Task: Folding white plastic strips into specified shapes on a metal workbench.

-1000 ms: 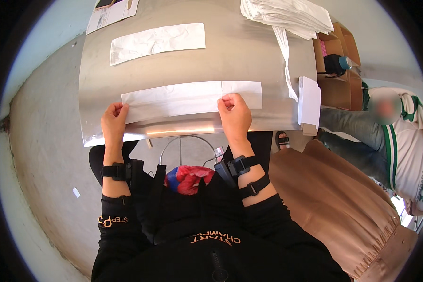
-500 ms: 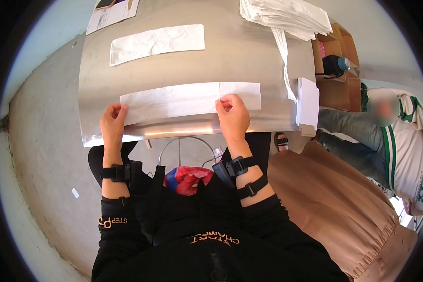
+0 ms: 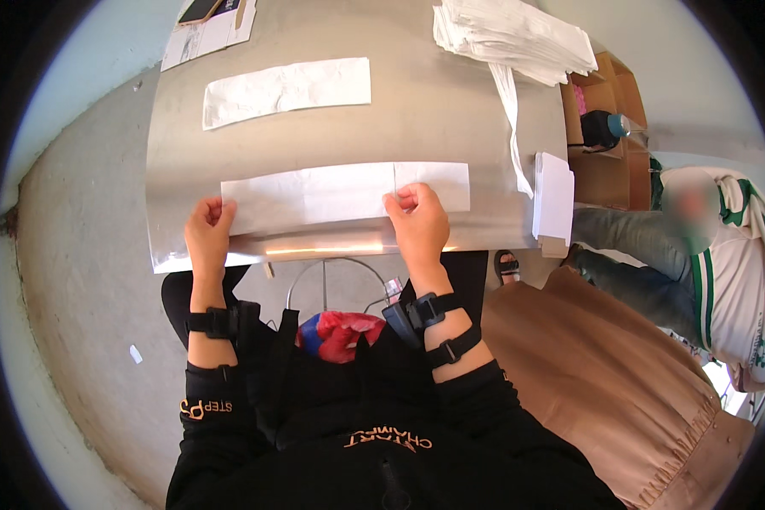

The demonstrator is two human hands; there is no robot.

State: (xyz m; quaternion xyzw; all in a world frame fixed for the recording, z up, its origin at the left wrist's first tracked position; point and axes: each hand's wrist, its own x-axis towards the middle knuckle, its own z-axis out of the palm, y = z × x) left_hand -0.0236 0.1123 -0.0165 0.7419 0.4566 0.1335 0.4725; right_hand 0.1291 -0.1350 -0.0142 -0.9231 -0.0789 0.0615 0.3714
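A long, flat white strip (image 3: pixel 331 194) lies near the front edge of the metal-topped table (image 3: pixel 450 110). A fine crosswise line runs through it near its right end. My left hand (image 3: pixel 209 228) pinches the strip's left end between thumb and fingers. My right hand (image 3: pixel 418 221) is closed on its lower edge, just beside that line, with thumb and curled fingers together. Whether the strip is paper or thin cloth I cannot tell. Farther back lies a second, wrinkled white strip (image 3: pixel 289 92), apart from both hands.
At the back right is a stack of folded white strips (image 3: pixel 518 38), one band (image 3: pixel 510 119) trailing forward. White cards (image 3: pixel 552 200) stand at the right edge. A phone (image 3: pixel 200 10) sits back left. Beyond are a cardboard shelf (image 3: pixel 629 174) with a bottle, and a seated person (image 3: pixel 714 255).
The table and everything on it sit slightly lower in the picture. Both hands keep hold of the strip at nearly the same places.
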